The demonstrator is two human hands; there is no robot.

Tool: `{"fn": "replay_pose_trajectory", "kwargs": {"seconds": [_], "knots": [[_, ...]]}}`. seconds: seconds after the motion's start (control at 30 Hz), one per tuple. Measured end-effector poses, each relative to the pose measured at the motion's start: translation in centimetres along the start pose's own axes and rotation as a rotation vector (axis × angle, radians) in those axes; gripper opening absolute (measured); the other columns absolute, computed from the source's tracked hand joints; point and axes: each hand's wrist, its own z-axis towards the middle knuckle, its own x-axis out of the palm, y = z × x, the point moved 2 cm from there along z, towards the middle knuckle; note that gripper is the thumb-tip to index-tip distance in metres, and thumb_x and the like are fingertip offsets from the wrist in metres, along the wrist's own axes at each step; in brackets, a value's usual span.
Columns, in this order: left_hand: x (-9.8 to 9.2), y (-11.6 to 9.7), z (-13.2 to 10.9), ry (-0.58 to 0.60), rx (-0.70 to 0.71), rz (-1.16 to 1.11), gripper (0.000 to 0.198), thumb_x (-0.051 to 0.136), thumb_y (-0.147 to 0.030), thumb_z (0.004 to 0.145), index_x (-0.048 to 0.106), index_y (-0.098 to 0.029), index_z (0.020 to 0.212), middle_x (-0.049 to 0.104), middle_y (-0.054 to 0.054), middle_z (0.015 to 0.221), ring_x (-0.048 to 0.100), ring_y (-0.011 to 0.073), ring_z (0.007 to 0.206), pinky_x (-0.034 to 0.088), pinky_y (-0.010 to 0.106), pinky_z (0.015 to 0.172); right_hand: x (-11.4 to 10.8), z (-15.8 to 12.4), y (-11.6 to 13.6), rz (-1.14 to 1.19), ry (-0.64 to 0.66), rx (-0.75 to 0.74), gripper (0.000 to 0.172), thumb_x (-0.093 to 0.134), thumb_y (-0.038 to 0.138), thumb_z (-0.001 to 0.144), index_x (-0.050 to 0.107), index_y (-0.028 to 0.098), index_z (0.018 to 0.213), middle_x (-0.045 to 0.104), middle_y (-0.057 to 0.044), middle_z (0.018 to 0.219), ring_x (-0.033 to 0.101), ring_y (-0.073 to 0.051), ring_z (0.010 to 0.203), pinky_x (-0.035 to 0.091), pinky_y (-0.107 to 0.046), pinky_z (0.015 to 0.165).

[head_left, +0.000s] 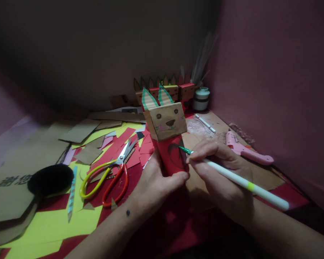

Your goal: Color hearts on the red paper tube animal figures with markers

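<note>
A cardboard animal figure [167, 124] stands upright in my left hand [159, 176], whose fingers wrap round its red body. The figure has a brown box head, a drawn face and two pointed ears edged in green. On its red front a dark heart outline [175, 153] is partly coloured in. My right hand [218, 165] grips a white marker pen [232, 177] with a lime band. Its green tip lies at the heart, though I cannot tell whether it touches the paper.
Red-and-yellow-handled scissors [118, 169] lie among paper scraps at left, near a patterned pencil [72, 194] and a black fuzzy oval [50, 179]. A pink glue gun [247, 151], another pen [205, 123] and a lidded jar [201, 99] are at right. Similar figures [186, 91] line the back.
</note>
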Motion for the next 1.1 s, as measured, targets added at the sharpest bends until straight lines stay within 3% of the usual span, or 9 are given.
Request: {"fn": "replay_pose_trajectory", "kwargs": {"seconds": [0.37,0.73,1.1], "knots": [[0.20,-0.80,-0.04,-0.003,0.007,0.037,0.028,0.073,-0.021,0.079,0.056,-0.020,0.101,0.064,0.004,0.097,0.063,0.0253,0.093,0.053,0.042,0.087,0.21,0.07,0.43,0.009,0.039,-0.030,0.016,0.063,0.010,0.085,0.066,0.025,0.079,0.060,0.001,0.073,0.059,-0.017,0.072,0.041,-0.028,0.055],[0.13,-0.70,-0.22,0.009,0.002,0.030,0.041,0.073,-0.019,0.078,0.056,-0.019,0.114,0.066,0.005,0.105,0.063,0.0262,0.101,0.053,0.041,0.090,0.09,-0.15,0.10,0.032,0.071,-0.024,0.020,0.062,0.005,0.083,0.066,0.024,0.079,0.060,0.002,0.073,0.057,-0.015,0.070,0.042,-0.027,0.058],[0.11,-0.40,-0.22,-0.008,-0.003,-0.002,0.041,0.074,-0.021,0.075,0.057,-0.019,0.112,0.066,0.007,0.107,0.064,0.0294,0.102,0.053,0.044,0.089,0.06,-0.17,-0.06,0.031,0.072,-0.045,0.024,0.061,0.001,0.082,0.066,0.025,0.078,0.060,0.003,0.076,0.057,-0.013,0.074,0.041,-0.025,0.060]]}}
